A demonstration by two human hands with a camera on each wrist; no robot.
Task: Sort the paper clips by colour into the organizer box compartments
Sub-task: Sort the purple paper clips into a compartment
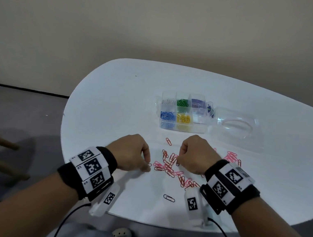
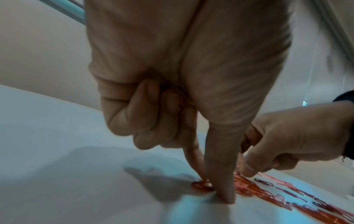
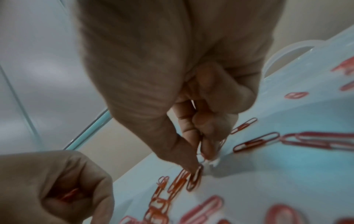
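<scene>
A red clip (image 2: 201,185) is pinched at the table (image 1: 116,100) by the left hand (image 1: 130,152), more clips curled in its palm. Another clip (image 3: 194,177) is pinched by the right hand (image 1: 196,155). Loose clips (image 1: 168,168) are scattered between and right of both hands. The box (image 1: 184,111), part filled, is set beyond, its lid (image 1: 239,128) beside it; the table's left side is open.

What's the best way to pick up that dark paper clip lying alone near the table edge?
The dark paper clip lies flat on the table, apart from the red pile. Come straight down and pinch its two long sides near the middle; flat wire probably needs a fingertip under one rounded end first.
</scene>
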